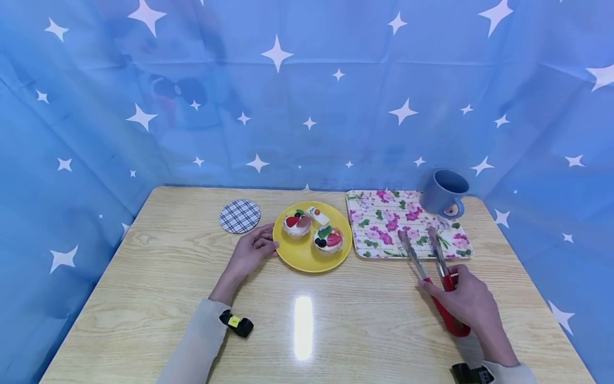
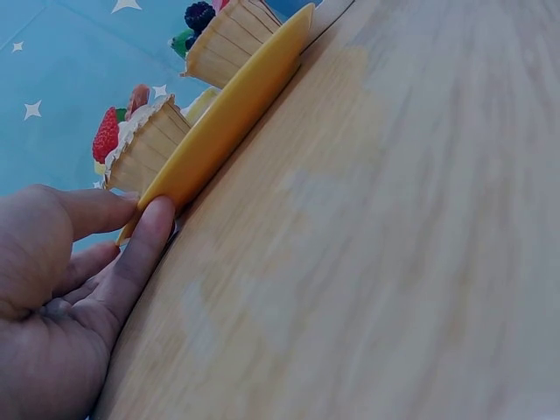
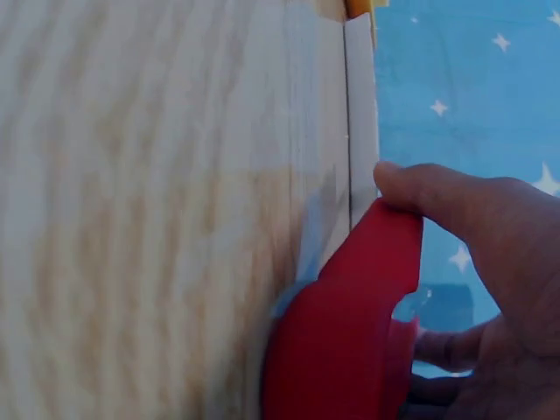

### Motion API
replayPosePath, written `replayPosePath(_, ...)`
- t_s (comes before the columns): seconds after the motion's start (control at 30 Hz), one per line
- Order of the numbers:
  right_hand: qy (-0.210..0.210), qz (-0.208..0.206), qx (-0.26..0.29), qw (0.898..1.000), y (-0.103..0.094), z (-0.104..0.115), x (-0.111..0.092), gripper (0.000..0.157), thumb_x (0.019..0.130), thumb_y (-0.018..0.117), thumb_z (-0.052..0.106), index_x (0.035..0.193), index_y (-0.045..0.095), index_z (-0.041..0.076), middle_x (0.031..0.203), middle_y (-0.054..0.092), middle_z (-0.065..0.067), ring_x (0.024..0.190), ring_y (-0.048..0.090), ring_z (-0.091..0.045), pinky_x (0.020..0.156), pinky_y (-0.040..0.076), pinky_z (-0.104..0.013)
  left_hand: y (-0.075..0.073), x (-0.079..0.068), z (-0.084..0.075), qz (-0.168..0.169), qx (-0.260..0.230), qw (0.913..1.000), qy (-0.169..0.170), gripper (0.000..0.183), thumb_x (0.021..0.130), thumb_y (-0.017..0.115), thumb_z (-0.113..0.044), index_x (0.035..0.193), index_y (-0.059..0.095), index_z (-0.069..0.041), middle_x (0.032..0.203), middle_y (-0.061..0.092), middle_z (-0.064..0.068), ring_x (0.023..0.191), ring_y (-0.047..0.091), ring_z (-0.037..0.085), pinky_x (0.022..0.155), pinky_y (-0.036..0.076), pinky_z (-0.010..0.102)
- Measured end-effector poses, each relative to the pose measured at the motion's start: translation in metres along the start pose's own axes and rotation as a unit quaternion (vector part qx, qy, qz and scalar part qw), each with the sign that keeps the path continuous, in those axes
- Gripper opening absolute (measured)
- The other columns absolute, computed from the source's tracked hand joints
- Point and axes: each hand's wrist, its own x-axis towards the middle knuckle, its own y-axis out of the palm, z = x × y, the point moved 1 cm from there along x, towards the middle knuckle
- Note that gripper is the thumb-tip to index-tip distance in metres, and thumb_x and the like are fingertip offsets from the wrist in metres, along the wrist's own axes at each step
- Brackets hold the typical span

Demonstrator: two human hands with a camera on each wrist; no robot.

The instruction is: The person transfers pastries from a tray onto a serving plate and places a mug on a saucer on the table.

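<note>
My left hand (image 1: 250, 248) pinches the left rim of a yellow plate (image 1: 299, 260), which lies on the table. On it sit two fruit tarts, one with a strawberry tart (image 1: 297, 223) look at the left, the other a berry tart (image 1: 329, 241) nearer the front. A small white cake piece (image 1: 317, 215) lies behind them. In the left wrist view the thumb and a finger meet at the plate's edge. My right hand (image 1: 471, 300) holds metal tongs with red handles (image 3: 337, 341). The tongs' arms stand apart, nothing between their tips, which overlap the tray's front part.
A floral tray (image 1: 384, 250) lies right of the plate, with a blue mug (image 1: 437, 194) at its back right corner. A round checked coaster (image 1: 240, 216) lies behind my left hand. A blue star-patterned curtain (image 1: 307, 96) hangs behind the wooden table (image 1: 158, 298).
</note>
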Motion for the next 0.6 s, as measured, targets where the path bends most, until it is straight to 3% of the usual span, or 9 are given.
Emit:
replayPosePath(0.17, 0.002, 0.023, -0.003, 1.000, -0.0030, 0.0013, 0.0022, 0.110, 0.079, 0.067, 0.081, 0.134, 0.040, -0.011, 0.090, 0.057, -0.019, 0.075, 0.056, -0.026, 0.050, 0.052, -0.031, 0.0005, -0.0010, -0.0010, -0.006, 0.006, 0.9999, -0.006, 0.053, 0.098, 0.069, -0.013, 0.149, 0.053, -0.019, 0.126, 0.065, 0.013, 0.103, 0.069, 0.017, 0.083, 0.066, 0.029)
replayPosePath(0.33, -0.031, 0.019, -0.007, 0.999, -0.0054, 0.0019, 0.0040, 0.116, 0.079, 0.068, 0.080, 0.144, 0.036, -0.010, 0.110, 0.058, -0.030, 0.087, 0.059, -0.032, 0.057, 0.058, -0.034, 0.0012, 0.0001, -0.0013, -0.011, 0.003, 0.9999, -0.003, 0.053, 0.098, 0.069, -0.013, 0.148, 0.054, -0.018, 0.126, 0.065, 0.014, 0.103, 0.070, 0.018, 0.083, 0.066, 0.028)
replayPosePath(0.6, -0.063, 0.024, 0.002, 0.998, -0.0085, 0.0044, 0.0058, 0.109, 0.085, 0.068, 0.072, 0.148, 0.033, -0.010, 0.117, 0.056, -0.034, 0.088, 0.061, -0.033, 0.058, 0.058, -0.035, 0.0030, 0.0001, -0.0009, -0.020, -0.003, 0.9997, -0.011, 0.052, 0.099, 0.069, -0.012, 0.148, 0.054, -0.017, 0.126, 0.064, 0.014, 0.103, 0.070, 0.017, 0.082, 0.066, 0.028)
